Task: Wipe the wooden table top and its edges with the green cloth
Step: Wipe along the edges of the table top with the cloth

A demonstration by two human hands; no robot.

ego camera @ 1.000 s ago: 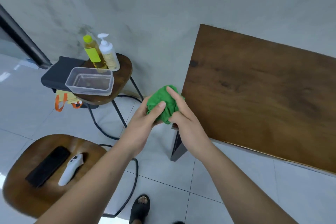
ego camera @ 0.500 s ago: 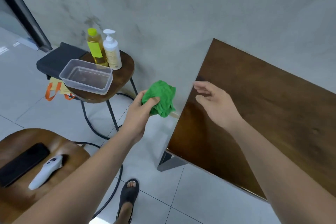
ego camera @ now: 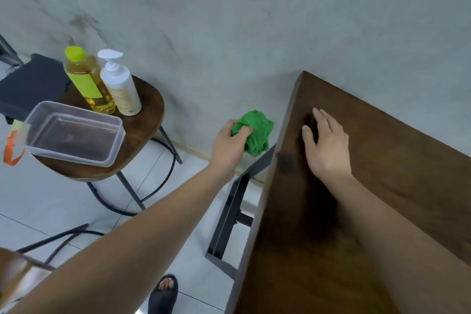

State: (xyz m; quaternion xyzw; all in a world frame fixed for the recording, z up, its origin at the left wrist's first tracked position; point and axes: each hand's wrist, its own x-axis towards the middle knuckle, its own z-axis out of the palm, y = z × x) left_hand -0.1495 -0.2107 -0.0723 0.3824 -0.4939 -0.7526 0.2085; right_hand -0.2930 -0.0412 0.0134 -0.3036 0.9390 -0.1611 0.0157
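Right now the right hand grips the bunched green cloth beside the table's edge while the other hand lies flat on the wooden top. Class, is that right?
Not quite. In the head view the left hand grips the green cloth; the right hand lies flat on the wooden table top.

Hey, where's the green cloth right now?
In the head view the green cloth is bunched in the left hand, held in the air just off the left edge of the wooden table, right of the round stool.

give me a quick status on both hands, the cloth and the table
Left hand gripping bunched green cloth, held off the table's left edge. Right hand open, flat on dark wooden table top. Top bare, nothing in the way.
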